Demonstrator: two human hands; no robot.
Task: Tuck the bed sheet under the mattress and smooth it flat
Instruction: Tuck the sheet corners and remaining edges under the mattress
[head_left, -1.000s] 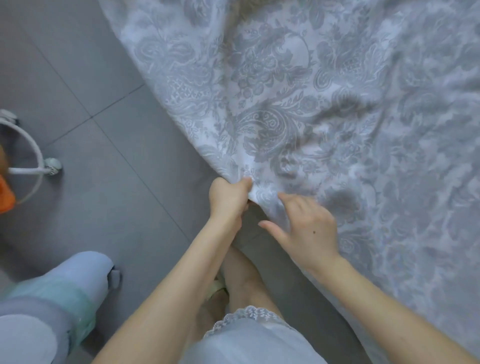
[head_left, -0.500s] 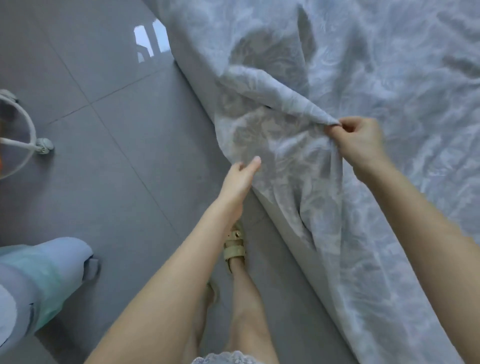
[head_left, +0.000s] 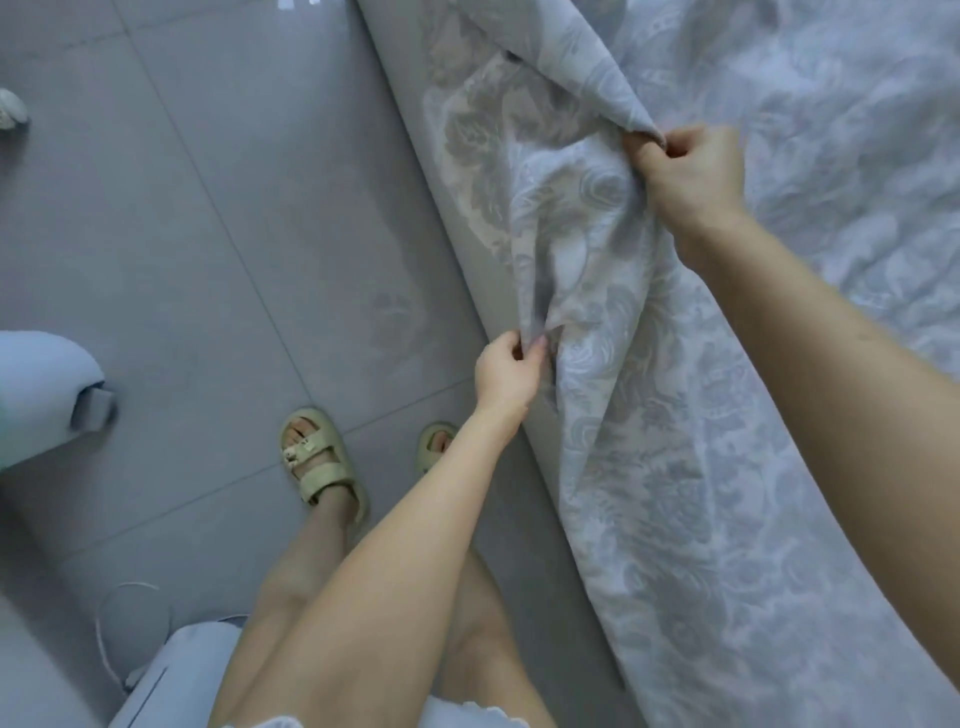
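A pale blue-grey floral bed sheet (head_left: 727, 467) covers the mattress on the right. Its edge is folded back onto the bed, and a strip of the mattress side (head_left: 415, 93) shows bare at the top centre. My right hand (head_left: 691, 176) pinches a raised corner fold of the sheet above the bed. My left hand (head_left: 506, 371) grips the sheet's hanging edge lower down, at the mattress side. The cloth between my two hands is bunched and creased. The underside of the mattress is hidden.
Grey glossy floor tiles (head_left: 208, 234) fill the left. My sandalled feet (head_left: 319, 457) stand close to the bed. A pale blue rounded object (head_left: 47, 389) sits at the left edge, with a white cable (head_left: 104, 634) below it.
My right hand has lifted the sheet corner up and held it over the bed. My left hand, which was open against the cloth half a second ago, now grips the sheet's edge.
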